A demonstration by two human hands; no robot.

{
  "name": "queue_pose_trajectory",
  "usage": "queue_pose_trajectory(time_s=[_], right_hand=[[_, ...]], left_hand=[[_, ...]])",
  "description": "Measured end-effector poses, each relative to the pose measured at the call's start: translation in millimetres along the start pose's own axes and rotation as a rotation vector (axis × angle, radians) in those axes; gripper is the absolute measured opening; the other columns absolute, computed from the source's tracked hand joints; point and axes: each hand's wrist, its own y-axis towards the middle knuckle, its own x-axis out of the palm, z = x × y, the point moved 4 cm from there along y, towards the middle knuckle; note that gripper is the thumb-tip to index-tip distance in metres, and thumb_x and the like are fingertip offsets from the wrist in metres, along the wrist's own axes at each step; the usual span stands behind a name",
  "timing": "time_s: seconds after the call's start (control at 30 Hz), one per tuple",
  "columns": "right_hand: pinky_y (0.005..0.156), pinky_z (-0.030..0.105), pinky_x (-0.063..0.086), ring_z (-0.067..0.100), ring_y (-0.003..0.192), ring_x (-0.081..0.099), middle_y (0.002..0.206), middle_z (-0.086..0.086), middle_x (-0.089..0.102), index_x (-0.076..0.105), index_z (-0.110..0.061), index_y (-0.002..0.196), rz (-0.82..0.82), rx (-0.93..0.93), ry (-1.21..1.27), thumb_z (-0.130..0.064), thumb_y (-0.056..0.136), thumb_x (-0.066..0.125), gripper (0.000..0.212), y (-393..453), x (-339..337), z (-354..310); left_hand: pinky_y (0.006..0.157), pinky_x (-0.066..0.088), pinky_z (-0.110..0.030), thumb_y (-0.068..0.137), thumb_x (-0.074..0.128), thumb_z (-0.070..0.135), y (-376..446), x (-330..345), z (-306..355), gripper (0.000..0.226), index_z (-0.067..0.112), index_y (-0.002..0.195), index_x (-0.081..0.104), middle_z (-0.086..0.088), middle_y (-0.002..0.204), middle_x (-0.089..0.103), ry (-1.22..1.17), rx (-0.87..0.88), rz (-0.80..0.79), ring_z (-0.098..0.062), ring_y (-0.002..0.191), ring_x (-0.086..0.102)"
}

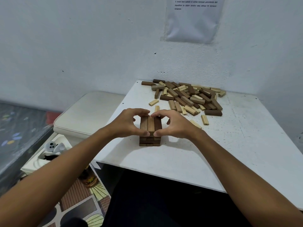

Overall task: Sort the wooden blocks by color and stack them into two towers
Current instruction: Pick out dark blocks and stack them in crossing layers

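Dark-wood tower [150,128] between left hand [126,122], right hand [176,124]

Wall paper [193,18] cut by top edge, print unreadable.

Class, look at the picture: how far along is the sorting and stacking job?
Done: a short dark brown wooden block tower stands several layers high. In hand: the left hand and right hand pinch its top layer square. Left: the mixed pile of dark and pale wooden blocks; no pale tower exists.
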Motion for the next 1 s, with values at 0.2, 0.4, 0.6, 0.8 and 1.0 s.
queue_pose_trajectory(time_s=[0.2, 0.4, 0.6, 0.8, 1.0], right_hand=[[0.074, 0.014, 0.036, 0.004, 0.112, 0.051, 0.121, -0.013, 0.058, 0.06, -0.029, 0.126, -0.005, -0.001, -0.009, -0.025, 0.068, 0.084, 0.063, 0.0, -0.4, -1.3], [0.074, 0.015, 0.036, 0.005, 0.114, 0.05, 0.123, -0.011, 0.058, 0.06, -0.028, 0.128, -0.008, 0.002, -0.013, -0.025, 0.069, 0.084, 0.064, 0.7, 0.0, -0.2], [0.075, 0.013, 0.035, 0.003, 0.114, 0.051, 0.121, -0.011, 0.06, 0.06, -0.028, 0.126, -0.011, 0.001, 0.006, -0.025, 0.068, 0.084, 0.063, 0.2, -0.2, -0.1], [0.076, 0.014, 0.035, 0.004, 0.115, 0.05, 0.122, -0.011, 0.059, 0.06, -0.028, 0.128, -0.02, 0.0, 0.001, -0.025, 0.069, 0.084, 0.064, 0.4, -0.1, -0.2], [0.076, 0.011, 0.034, 0.002, 0.117, 0.049, 0.126, -0.011, 0.057, 0.058, -0.028, 0.13, -0.023, -0.001, -0.011, -0.022, 0.071, 0.084, 0.064, 0.4, -0.2, -1.0]], left_hand=[[0.077, 0.039, -0.01, 0.043, 0.076, 0.058, -0.3, 0.1, -0.9, 0.1, 0.021, 0.134, 0.055, 0.018, 0.117, 0.059, -0.007, -0.004, -0.006, 0.019, 0.106, 0.049], [0.078, 0.039, -0.012, 0.049, 0.084, 0.043, 0.6, -0.1, -2.1, 0.09, 0.024, 0.132, 0.055, 0.02, 0.113, 0.06, -0.011, -0.014, -0.003, 0.017, 0.106, 0.05], [0.077, 0.04, -0.012, 0.046, 0.081, 0.052, -0.8, -1.0, -0.9, 0.095, 0.024, 0.133, 0.055, 0.018, 0.115, 0.06, -0.013, -0.011, -0.011, 0.015, 0.107, 0.051], [0.078, 0.04, -0.012, 0.046, 0.079, 0.054, -0.6, -1.0, -1.4, 0.096, 0.024, 0.134, 0.055, 0.017, 0.118, 0.06, -0.011, -0.004, -0.016, 0.017, 0.107, 0.05], [0.078, 0.04, -0.012, 0.045, 0.078, 0.056, -0.9, -0.7, -1.9, 0.098, 0.022, 0.134, 0.055, 0.017, 0.12, 0.059, -0.011, 0.009, -0.016, 0.02, 0.106, 0.049]])
